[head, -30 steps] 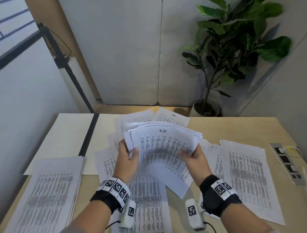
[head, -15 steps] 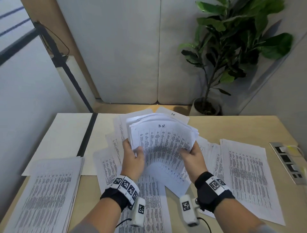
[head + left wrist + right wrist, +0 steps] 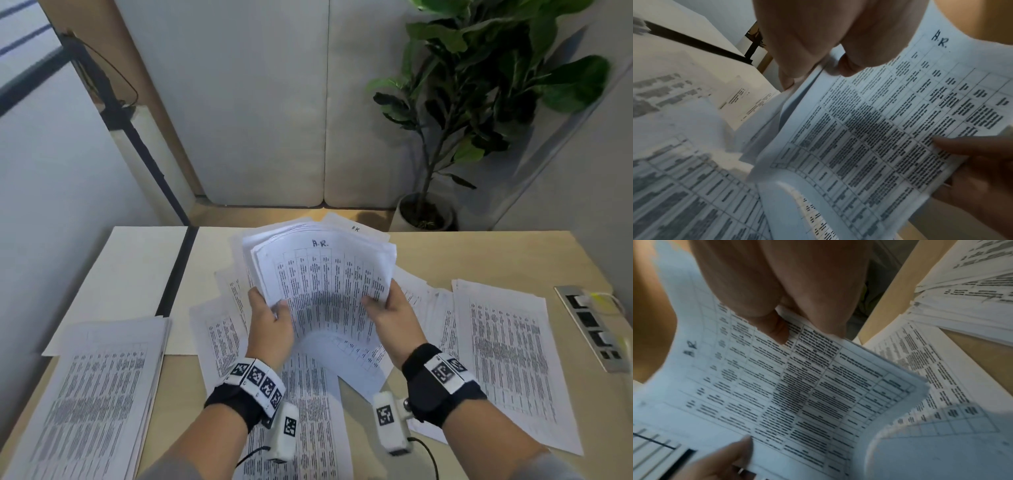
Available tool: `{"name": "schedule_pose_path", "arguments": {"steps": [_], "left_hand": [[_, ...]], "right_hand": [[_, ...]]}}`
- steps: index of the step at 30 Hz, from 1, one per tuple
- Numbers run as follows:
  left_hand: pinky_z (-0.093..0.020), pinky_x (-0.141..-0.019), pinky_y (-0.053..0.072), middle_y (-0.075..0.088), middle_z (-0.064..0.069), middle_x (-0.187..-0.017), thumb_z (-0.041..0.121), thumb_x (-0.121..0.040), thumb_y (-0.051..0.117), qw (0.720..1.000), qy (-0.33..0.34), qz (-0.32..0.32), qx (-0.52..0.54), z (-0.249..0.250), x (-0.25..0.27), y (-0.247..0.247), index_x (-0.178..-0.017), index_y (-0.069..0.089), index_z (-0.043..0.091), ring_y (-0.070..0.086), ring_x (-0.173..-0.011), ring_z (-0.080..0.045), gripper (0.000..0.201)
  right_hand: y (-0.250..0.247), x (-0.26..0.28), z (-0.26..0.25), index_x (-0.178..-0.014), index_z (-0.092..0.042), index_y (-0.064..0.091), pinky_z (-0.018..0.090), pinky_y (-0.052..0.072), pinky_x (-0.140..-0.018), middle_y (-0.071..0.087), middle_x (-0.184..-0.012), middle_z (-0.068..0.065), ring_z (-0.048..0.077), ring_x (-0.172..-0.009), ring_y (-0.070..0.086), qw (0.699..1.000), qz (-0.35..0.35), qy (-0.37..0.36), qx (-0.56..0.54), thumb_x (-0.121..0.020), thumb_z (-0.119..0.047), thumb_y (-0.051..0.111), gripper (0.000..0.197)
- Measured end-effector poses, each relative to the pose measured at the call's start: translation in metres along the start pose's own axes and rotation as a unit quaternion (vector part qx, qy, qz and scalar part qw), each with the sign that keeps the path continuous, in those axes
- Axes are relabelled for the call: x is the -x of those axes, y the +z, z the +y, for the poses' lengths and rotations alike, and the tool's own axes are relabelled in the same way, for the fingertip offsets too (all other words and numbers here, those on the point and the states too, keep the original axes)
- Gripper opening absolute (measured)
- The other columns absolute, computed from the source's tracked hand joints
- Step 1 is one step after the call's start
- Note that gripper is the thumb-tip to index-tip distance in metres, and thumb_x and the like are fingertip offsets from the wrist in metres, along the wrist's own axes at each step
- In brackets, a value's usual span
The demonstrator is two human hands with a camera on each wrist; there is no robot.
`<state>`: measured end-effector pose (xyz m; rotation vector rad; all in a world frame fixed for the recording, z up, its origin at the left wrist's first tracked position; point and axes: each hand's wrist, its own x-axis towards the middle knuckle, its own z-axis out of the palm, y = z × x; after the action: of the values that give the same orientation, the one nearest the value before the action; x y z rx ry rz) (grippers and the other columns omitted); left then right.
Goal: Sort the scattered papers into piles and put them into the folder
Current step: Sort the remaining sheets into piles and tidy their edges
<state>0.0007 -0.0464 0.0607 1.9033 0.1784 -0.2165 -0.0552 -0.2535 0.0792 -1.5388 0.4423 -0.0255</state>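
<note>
A thick stack of printed sheets (image 3: 325, 284) (image 3: 869, 129) (image 3: 797, 394), its top page marked "H.R.", is held upright above the desk's middle, bowed at the bottom. My left hand (image 3: 270, 318) grips its left edge, thumb on the front. My right hand (image 3: 390, 311) grips the right edge, thumb (image 3: 774, 326) pressed on the top page. An open cream folder (image 3: 137, 274) with a dark spine lies at the back left. Loose sheets (image 3: 222, 332) lie scattered beneath the held stack.
One sorted pile (image 3: 99, 394) lies at the front left, another pile (image 3: 507, 353) at the right. A socket strip (image 3: 592, 325) is set into the desk's right edge. A potted plant (image 3: 479, 102) stands behind the desk (image 3: 479, 253).
Both hands have drawn the fanned sheets together into a tighter stack and raised it more upright; the hands sit closer to each other.
</note>
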Motion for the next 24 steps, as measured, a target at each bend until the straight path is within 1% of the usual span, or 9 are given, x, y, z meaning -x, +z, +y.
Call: {"name": "schedule_pose_path", "arguments": {"steps": [3, 7, 9, 11, 13, 15, 17, 21, 24], "left_hand": [[-0.047, -0.092, 0.058, 0.055, 0.002, -0.132, 0.024, -0.105, 0.048, 1.0, 0.001, -0.012, -0.003, -0.012, 0.007, -0.011, -0.136, 0.026, 0.025, 0.06, -0.11, -0.008, 0.039], [-0.056, -0.094, 0.056, 0.054, 0.018, -0.126, 0.026, -0.104, 0.052, 1.0, 0.001, -0.019, -0.005, -0.025, 0.016, -0.01, -0.135, 0.03, 0.034, 0.058, -0.114, -0.006, 0.038], [-0.052, -0.096, 0.056, 0.06, 0.014, -0.125, 0.034, -0.105, 0.049, 0.999, 0.02, -0.013, -0.032, -0.02, 0.017, -0.011, -0.133, 0.039, 0.031, 0.061, -0.115, -0.011, 0.03], [-0.041, -0.098, 0.054, 0.065, 0.011, -0.123, 0.038, -0.105, 0.049, 0.997, 0.055, -0.001, -0.049, -0.013, 0.019, -0.017, -0.13, 0.049, 0.031, 0.063, -0.115, -0.01, 0.027], [-0.037, -0.089, 0.055, 0.069, 0.007, -0.108, 0.042, -0.104, 0.05, 0.995, 0.082, -0.008, -0.049, -0.008, 0.019, -0.025, -0.118, 0.056, 0.027, 0.066, -0.099, -0.011, 0.022], [-0.041, -0.078, 0.051, 0.064, -0.008, -0.087, 0.054, -0.101, 0.048, 0.995, 0.078, -0.04, -0.046, -0.014, 0.021, -0.03, -0.1, 0.059, 0.016, 0.062, -0.079, -0.025, 0.04], [-0.036, -0.073, 0.045, 0.059, -0.015, -0.079, 0.063, -0.098, 0.046, 0.994, 0.06, -0.07, -0.059, -0.026, 0.024, -0.032, -0.092, 0.06, 0.01, 0.057, -0.072, -0.032, 0.055], [-0.032, -0.066, 0.034, 0.038, 0.002, -0.065, 0.065, -0.097, 0.046, 0.994, 0.042, -0.077, -0.066, -0.042, 0.026, -0.032, -0.085, 0.056, 0.008, 0.041, -0.061, -0.016, 0.059], [-0.032, -0.069, 0.039, 0.049, -0.001, -0.07, 0.057, -0.101, 0.047, 0.995, 0.028, -0.068, -0.063, -0.044, 0.021, -0.034, -0.088, 0.058, 0.008, 0.049, -0.066, -0.017, 0.053]], "right_hand": [[-0.008, 0.014, 0.0, -0.138, -0.039, 0.052, 0.035, 0.048, -0.108, 0.067, -0.134, -0.016, 0.008, -0.126, 0.062, 1.0, -0.02, 0.0, 0.018, -0.106, -0.007, 0.053, 0.045], [-0.005, 0.025, 0.015, -0.129, -0.05, 0.052, 0.035, 0.047, -0.11, 0.068, -0.126, -0.025, 0.0, -0.122, 0.062, 0.998, -0.01, 0.018, 0.058, -0.106, -0.012, 0.057, 0.045], [-0.007, 0.024, 0.015, -0.13, -0.038, 0.058, 0.045, 0.051, -0.109, 0.073, -0.121, -0.014, 0.01, -0.113, 0.069, 0.998, 0.022, 0.022, 0.061, -0.105, -0.011, 0.058, 0.038], [-0.013, 0.023, 0.01, -0.131, -0.029, 0.059, 0.044, 0.056, -0.101, 0.076, -0.115, -0.005, 0.019, -0.104, 0.072, 0.997, 0.039, 0.018, 0.057, -0.104, -0.009, 0.059, 0.034], [-0.021, 0.024, 0.007, -0.132, -0.027, 0.059, 0.036, 0.055, -0.1, 0.076, -0.117, -0.01, 0.011, -0.106, 0.072, 0.998, 0.032, 0.013, 0.061, -0.103, -0.009, 0.06, 0.034], [-0.028, 0.026, 0.01, -0.134, -0.03, 0.058, 0.033, 0.052, -0.104, 0.074, -0.123, -0.014, 0.0, -0.109, 0.069, 0.997, 0.018, 0.034, 0.069, -0.104, -0.009, 0.059, 0.037], [-0.035, 0.026, 0.016, -0.132, -0.033, 0.058, 0.034, 0.05, -0.108, 0.071, -0.125, -0.017, -0.004, -0.109, 0.068, 0.995, 0.013, 0.05, 0.082, -0.105, -0.009, 0.057, 0.036], [-0.052, 0.025, 0.019, -0.126, -0.027, 0.064, 0.039, 0.052, -0.108, 0.076, -0.116, -0.011, 0.005, -0.108, 0.07, 0.992, 0.014, 0.065, 0.104, -0.103, -0.009, 0.061, 0.03], [-0.069, 0.025, 0.015, -0.122, -0.029, 0.067, 0.044, 0.052, -0.107, 0.077, -0.114, -0.012, 0.01, -0.11, 0.071, 0.992, 0.007, 0.07, 0.108, -0.101, -0.009, 0.063, 0.029]]}}
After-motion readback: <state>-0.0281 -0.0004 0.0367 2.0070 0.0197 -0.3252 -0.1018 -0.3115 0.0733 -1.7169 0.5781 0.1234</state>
